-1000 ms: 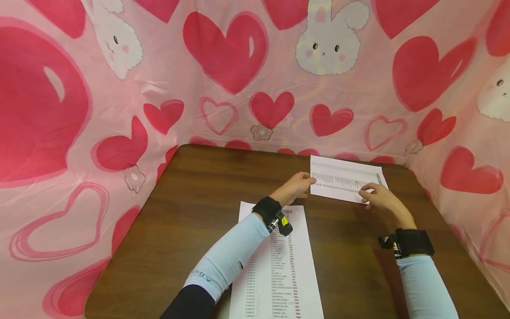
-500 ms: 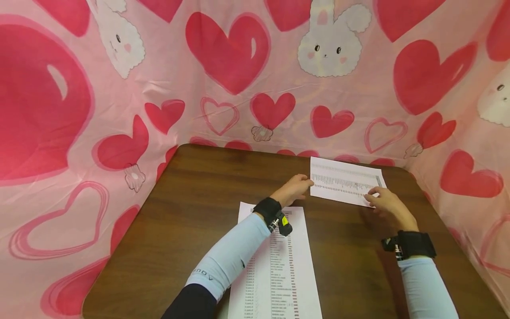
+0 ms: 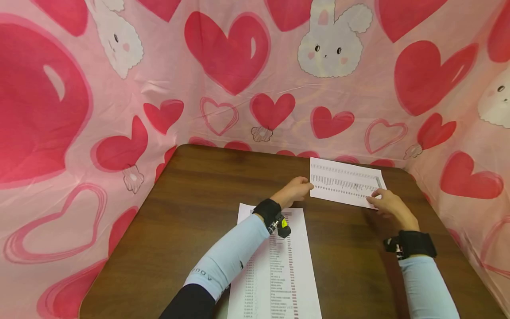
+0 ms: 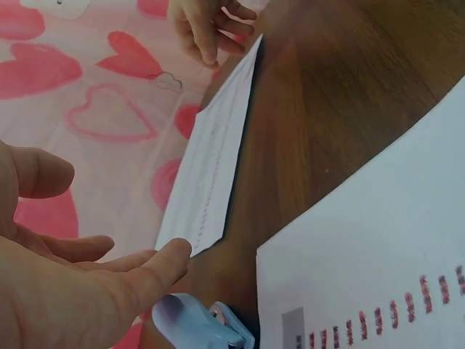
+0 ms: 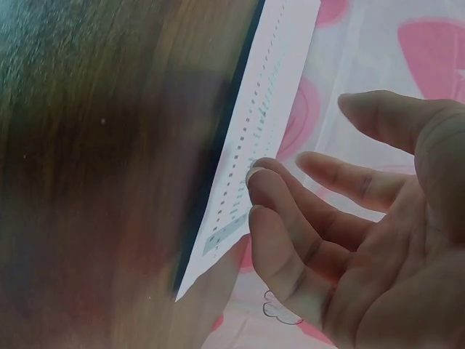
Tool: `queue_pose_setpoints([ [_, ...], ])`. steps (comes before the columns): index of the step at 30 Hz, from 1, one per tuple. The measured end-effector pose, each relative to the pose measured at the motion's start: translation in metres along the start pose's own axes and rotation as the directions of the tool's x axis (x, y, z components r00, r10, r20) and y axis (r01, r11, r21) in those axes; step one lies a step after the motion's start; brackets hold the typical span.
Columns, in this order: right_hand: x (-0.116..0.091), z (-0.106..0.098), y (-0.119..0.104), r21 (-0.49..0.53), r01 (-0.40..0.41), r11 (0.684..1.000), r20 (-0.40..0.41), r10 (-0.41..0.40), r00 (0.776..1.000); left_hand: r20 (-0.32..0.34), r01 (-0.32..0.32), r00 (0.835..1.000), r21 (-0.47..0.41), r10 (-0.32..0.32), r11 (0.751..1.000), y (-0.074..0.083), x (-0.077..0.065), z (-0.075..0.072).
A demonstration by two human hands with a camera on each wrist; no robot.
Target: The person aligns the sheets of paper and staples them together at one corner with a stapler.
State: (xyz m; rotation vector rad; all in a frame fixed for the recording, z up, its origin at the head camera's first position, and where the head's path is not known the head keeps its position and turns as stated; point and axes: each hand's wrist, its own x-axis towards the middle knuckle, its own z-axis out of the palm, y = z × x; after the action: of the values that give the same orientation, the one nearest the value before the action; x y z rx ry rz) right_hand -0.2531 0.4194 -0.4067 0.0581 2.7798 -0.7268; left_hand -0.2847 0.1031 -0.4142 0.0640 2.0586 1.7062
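A printed sheet of paper point(image 3: 338, 177) lies sideways near the back edge of the table. My left hand point(image 3: 293, 191) is at its left end, fingers extended, with the fingertips right at the paper's edge. At the near right corner is my right hand point(image 3: 391, 205), its loosely bent fingertips overlapping the edge; in the right wrist view the thumb stands well apart from the fingers. In the left wrist view a small light blue plastic tool with a metal part point(image 4: 190, 321), stapler-like, sits beneath my left hand. The head view hides it.
A second printed sheet point(image 3: 275, 270), a long list with red marks, lies lengthwise at the front, partly under my left forearm. The brown wooden table point(image 3: 191, 212) has rounded corners. Pink cloth with hearts and rabbits point(image 3: 227, 53) hangs around it.
My right hand has slid slightly rightward along the far sheet, to its near right corner. The far sheet now lies flatter. My left hand has shifted slightly left and down.
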Motion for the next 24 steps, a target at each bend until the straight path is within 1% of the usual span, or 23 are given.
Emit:
queue_pose_setpoints([
  [2, 0.000, -0.001, 0.002, 0.006, -0.003, 1.000, -0.006, 0.003, 1.000, 0.001, -0.002, 1.000, 0.006, 0.002, 1.000, 0.002, 0.001, 0.001],
  [7, 0.002, -0.002, 0.007, 0.004, -0.016, 1.000, -0.015, 0.016, 1.000, 0.021, 0.008, 1.000, -0.049, -0.007, 0.999, 0.003, 0.005, 0.003],
  [10, 0.004, -0.004, 0.010, -0.023, -0.048, 0.999, -0.022, 0.047, 0.999, 0.028, 0.015, 1.000, -0.067, -0.013, 0.998, 0.002, 0.008, 0.005],
  [15, 0.009, -0.006, 0.018, -0.049, -0.115, 0.992, -0.030, 0.114, 0.993, 0.023, 0.030, 0.999, -0.072, -0.028, 0.997, -0.002, 0.013, 0.007],
  [22, 0.015, -0.004, 0.022, -0.067, -0.131, 0.989, -0.061, 0.127, 0.990, -0.002, 0.041, 0.999, -0.042, -0.041, 0.998, -0.003, 0.020, 0.009],
  [24, 0.017, -0.004, 0.023, -0.068, -0.137, 0.988, -0.062, 0.133, 0.989, -0.001, 0.043, 0.999, -0.049, -0.043, 0.998, -0.003, 0.021, 0.009],
])
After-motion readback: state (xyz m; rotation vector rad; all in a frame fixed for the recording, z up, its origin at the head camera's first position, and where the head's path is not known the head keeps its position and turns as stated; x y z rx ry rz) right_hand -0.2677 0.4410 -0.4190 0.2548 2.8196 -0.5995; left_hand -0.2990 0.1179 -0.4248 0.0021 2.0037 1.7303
